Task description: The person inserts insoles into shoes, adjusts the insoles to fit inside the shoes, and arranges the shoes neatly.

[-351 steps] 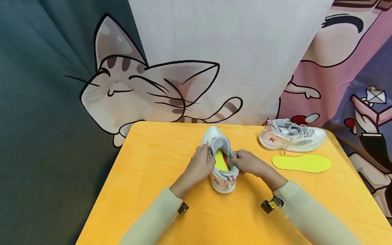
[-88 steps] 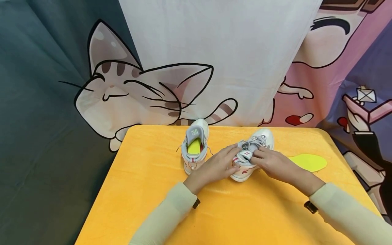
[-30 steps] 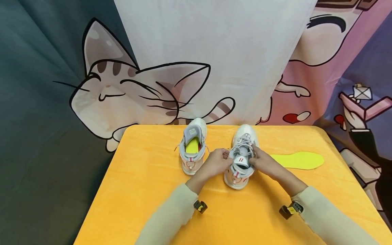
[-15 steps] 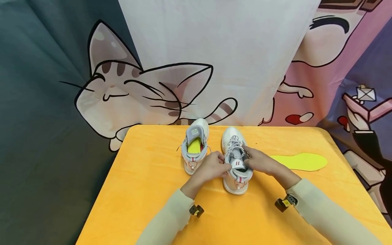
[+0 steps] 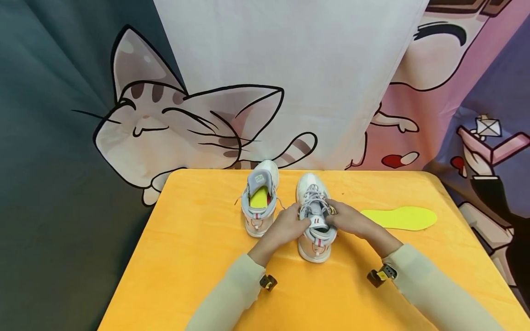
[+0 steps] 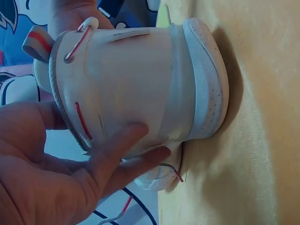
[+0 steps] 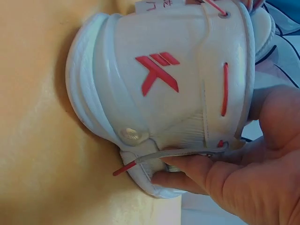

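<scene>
A white sneaker (image 5: 315, 252) with grey laces stands on the table, toe pointing away, its tongue lying between the collar edges. My left hand (image 5: 289, 225) grips its left collar edge; in the left wrist view the fingers (image 6: 126, 145) spread along the outer side, the thumb at the rim. On the opposite side my right hand (image 5: 348, 219) pinches the collar edge, and in the right wrist view a loose lace (image 7: 183, 153) crosses by the fingers (image 7: 187, 164). Left of it stands the matching sneaker (image 5: 257, 226), opened wide with a yellow insole (image 5: 259, 197) inside.
Another yellow insole (image 5: 401, 218) lies flat to the right, beyond my right hand. The yellow table (image 5: 198, 257) ends at the back against a printed cartoon curtain (image 5: 323, 82).
Earlier both hands held the first sneaker, which now stands released at left. The second sneaker came from the back right to the middle, turned toe away. Lately it shifted slightly left.
</scene>
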Demonstrator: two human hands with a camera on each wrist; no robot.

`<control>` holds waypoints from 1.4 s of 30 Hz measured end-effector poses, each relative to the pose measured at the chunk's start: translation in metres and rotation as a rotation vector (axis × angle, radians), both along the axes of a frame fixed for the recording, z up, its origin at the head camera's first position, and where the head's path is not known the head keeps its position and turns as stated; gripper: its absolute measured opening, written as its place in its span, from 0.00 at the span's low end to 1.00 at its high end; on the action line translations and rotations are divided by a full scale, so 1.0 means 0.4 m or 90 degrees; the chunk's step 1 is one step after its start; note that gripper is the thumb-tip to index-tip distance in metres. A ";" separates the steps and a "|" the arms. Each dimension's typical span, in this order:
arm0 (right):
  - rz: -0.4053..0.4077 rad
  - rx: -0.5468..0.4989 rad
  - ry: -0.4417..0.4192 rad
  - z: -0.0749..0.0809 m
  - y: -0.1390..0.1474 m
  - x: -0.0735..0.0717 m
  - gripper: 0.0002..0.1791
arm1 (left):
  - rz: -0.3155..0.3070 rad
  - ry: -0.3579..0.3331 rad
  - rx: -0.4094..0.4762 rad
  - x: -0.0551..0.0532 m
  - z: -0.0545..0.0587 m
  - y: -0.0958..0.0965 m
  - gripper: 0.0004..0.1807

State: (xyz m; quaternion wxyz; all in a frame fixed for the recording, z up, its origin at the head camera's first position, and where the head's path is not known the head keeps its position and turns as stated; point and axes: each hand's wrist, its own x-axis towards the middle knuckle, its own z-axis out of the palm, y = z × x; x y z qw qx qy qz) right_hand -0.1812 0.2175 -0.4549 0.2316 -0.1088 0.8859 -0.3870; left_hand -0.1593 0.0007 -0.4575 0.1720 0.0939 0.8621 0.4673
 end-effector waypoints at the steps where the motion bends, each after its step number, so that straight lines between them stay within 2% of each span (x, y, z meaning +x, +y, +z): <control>1: -0.002 0.002 0.001 0.001 -0.002 0.002 0.43 | -0.002 0.002 0.004 0.000 0.000 0.000 0.28; 8: 0.006 0.026 0.027 0.009 -0.010 0.025 0.41 | -0.006 -0.021 0.020 0.007 -0.003 -0.003 0.23; 16: 0.035 0.071 0.062 0.014 0.001 0.036 0.40 | -0.008 -0.019 -0.017 0.013 -0.007 -0.002 0.28; 19: 0.035 0.076 0.129 0.017 0.006 0.046 0.39 | -0.008 -0.027 -0.021 0.010 -0.013 0.002 0.33; 21: 0.034 0.073 0.207 0.017 0.008 0.054 0.35 | -0.008 -0.034 -0.020 0.009 -0.021 0.004 0.36; 23: 0.044 0.065 0.293 0.020 0.007 0.060 0.27 | -0.011 -0.037 -0.018 0.009 -0.032 0.005 0.37; 25: 0.076 0.067 0.351 0.028 0.005 0.060 0.18 | -0.012 -0.033 -0.016 0.008 -0.039 0.005 0.37; 27: 0.125 0.080 0.378 0.040 0.000 0.056 0.11 | -0.010 -0.023 -0.014 0.006 -0.043 0.004 0.36; 30: 0.208 0.121 0.379 0.056 -0.011 0.040 0.09 | -0.005 -0.011 -0.006 0.003 -0.043 0.002 0.34; 32: 0.244 0.151 0.374 0.066 -0.020 0.031 0.08 | -0.007 -0.007 -0.002 0.002 -0.044 0.002 0.32; 36: 0.294 0.183 0.360 0.084 -0.034 0.013 0.09 | -0.009 -0.010 -0.002 0.002 -0.045 0.004 0.32; 42: 0.354 0.218 0.298 0.112 -0.049 0.004 0.13 | -0.003 -0.018 -0.011 0.001 -0.046 0.003 0.33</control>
